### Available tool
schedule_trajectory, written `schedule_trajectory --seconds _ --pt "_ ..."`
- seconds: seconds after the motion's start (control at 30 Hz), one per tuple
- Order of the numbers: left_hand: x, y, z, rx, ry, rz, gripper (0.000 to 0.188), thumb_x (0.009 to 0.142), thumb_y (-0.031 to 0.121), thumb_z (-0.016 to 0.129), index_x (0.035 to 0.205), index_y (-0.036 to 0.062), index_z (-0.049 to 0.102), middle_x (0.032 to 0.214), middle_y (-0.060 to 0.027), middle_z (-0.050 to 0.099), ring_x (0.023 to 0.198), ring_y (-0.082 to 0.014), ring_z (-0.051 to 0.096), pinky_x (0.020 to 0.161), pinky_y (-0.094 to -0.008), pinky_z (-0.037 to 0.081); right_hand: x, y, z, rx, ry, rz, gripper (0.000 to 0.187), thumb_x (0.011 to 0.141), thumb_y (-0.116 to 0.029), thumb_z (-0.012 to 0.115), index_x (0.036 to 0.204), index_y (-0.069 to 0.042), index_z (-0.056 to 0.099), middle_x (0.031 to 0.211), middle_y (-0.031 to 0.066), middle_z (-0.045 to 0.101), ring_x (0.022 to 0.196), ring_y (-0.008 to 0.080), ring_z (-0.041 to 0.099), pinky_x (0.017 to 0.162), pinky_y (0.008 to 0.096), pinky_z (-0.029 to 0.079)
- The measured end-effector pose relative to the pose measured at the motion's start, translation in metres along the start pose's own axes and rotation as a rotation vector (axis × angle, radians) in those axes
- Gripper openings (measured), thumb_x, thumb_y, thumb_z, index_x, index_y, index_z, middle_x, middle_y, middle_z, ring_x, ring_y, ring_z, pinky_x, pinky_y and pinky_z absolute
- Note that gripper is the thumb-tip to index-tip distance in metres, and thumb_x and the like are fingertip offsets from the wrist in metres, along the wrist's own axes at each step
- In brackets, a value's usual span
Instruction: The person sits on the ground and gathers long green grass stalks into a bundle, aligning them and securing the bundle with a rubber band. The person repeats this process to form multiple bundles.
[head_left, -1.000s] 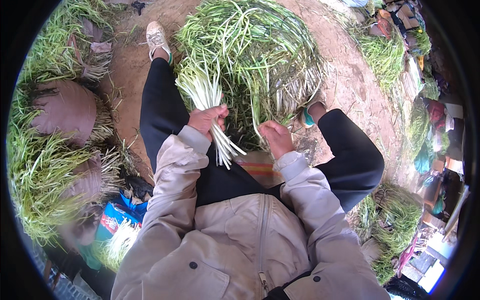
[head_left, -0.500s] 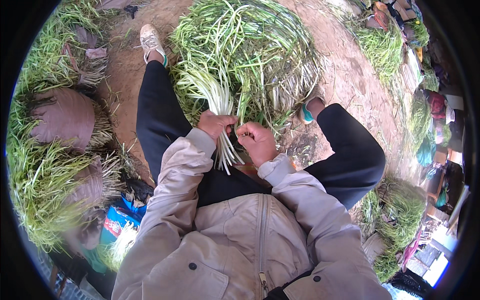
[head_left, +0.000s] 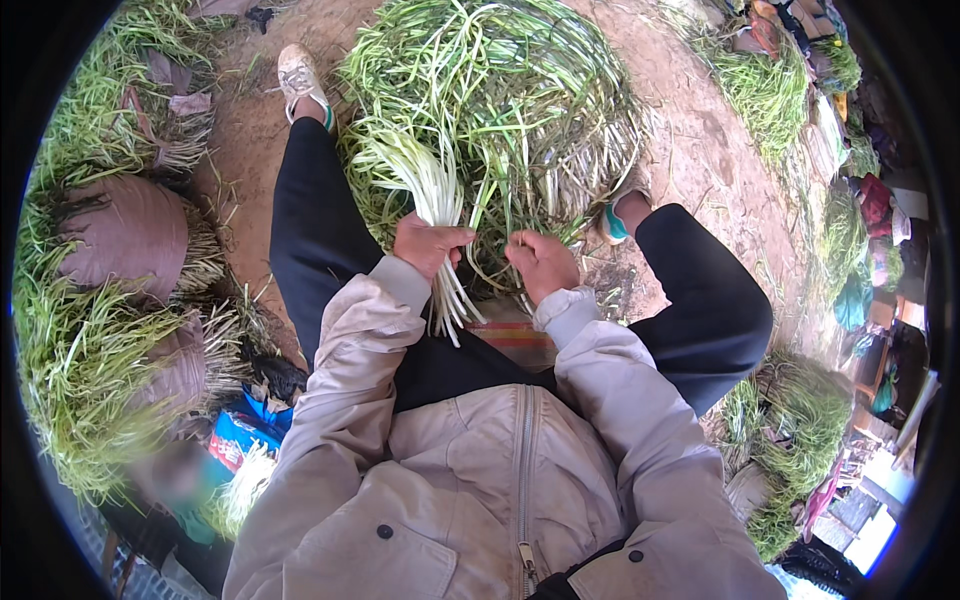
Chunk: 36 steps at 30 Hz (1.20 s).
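Observation:
My left hand [head_left: 428, 246] is closed around a bunch of pale chives [head_left: 437, 196]. Their cut-looking white ends stick out below the fist, and the yellow-green tips fan out above it. To the right, apart from the bunch, my right hand [head_left: 545, 264] is curled with thumb and forefinger pressed together. Whatever may be in that pinch is too small to make out. Just beyond both hands lies a large heap of uncleaned chives [head_left: 500, 80], green leaves mostly to the left and dirty stems to the right.
My legs spread around the heap, with a shoe [head_left: 300, 78] at its left. Wrapped chive bundles [head_left: 125, 235] line the left side, beside a blue bag [head_left: 238, 440]. More greens [head_left: 800, 430] lie at the right. Under my hands is a striped red-yellow surface [head_left: 510, 335].
My right hand has moved right, away from the bunch, uncovering more of the striped surface below. My left hand keeps its hold in nearly the same place.

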<state>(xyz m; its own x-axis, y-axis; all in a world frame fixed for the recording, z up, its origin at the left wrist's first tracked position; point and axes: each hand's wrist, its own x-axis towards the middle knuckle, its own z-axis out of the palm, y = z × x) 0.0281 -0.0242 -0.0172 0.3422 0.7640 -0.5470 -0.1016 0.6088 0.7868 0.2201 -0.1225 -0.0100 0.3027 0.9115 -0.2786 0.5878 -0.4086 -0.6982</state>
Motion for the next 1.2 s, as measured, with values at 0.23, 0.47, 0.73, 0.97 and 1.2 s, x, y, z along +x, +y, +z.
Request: schedule_trajectory --seconds 0.23,0.47,0.73,0.97,1.2 --pt "0.001 0.001 0.004 0.042 -0.086 0.038 0.015 0.077 -0.003 0.077 0.091 -0.0006 0.073 0.076 -0.0061 0.071 0.053 -0.0125 0.06 0.046 -0.0247 0.046 0.033 -0.04 0.026 0.872 -0.148 0.222 0.016 0.091 -0.019 0.071 0.092 -0.003 0.069 0.074 -0.0025 0.066 0.059 0.0063 0.055 0.051 0.0201 0.044" --pt "0.004 -0.005 0.0 0.062 -0.076 0.082 0.013 0.078 -0.003 0.076 0.09 -0.0011 0.073 0.075 -0.0064 0.071 0.053 -0.0127 0.061 0.046 -0.0258 0.046 0.028 -0.028 0.03 0.878 -0.172 0.417 0.013 0.093 -0.019 0.07 0.088 -0.008 0.065 0.075 0.0007 0.064 0.057 0.0096 0.057 0.05 0.0248 0.045" --pt "0.004 0.002 -0.002 -0.026 0.124 0.018 0.026 0.073 -0.001 0.079 0.097 -0.005 0.069 0.073 -0.0105 0.07 0.047 -0.0157 0.056 0.043 -0.0294 0.045 0.0 -0.036 -0.001 0.811 -0.309 0.316 0.014 0.092 -0.011 0.062 0.079 -0.008 0.06 0.068 -0.0007 0.06 0.053 0.0061 0.053 0.046 0.022 0.041" --pt "0.004 0.02 -0.018 -0.148 0.246 0.094 0.026 0.076 0.0 0.075 0.1 -0.0069 0.068 0.076 -0.0128 0.071 0.047 -0.014 0.054 0.043 -0.0285 0.044 -0.051 -0.005 -0.061 0.257 -0.463 0.061 0.022 0.088 -0.01 0.064 0.069 -0.003 0.055 0.067 0.0029 0.059 0.057 0.0092 0.056 0.052 0.027 0.046" --pt "0.006 0.022 -0.029 -0.201 0.224 0.114 0.031 0.079 0.002 0.072 0.108 -0.0079 0.066 0.083 -0.0146 0.072 0.051 -0.0132 0.055 0.047 -0.0297 0.048 -0.055 0.03 -0.126 -0.411 0.058 0.05 0.023 0.082 -0.027 0.063 0.09 -0.005 0.068 0.086 0.0192 0.068 0.087 0.041 0.065 0.074 0.0497 0.05"
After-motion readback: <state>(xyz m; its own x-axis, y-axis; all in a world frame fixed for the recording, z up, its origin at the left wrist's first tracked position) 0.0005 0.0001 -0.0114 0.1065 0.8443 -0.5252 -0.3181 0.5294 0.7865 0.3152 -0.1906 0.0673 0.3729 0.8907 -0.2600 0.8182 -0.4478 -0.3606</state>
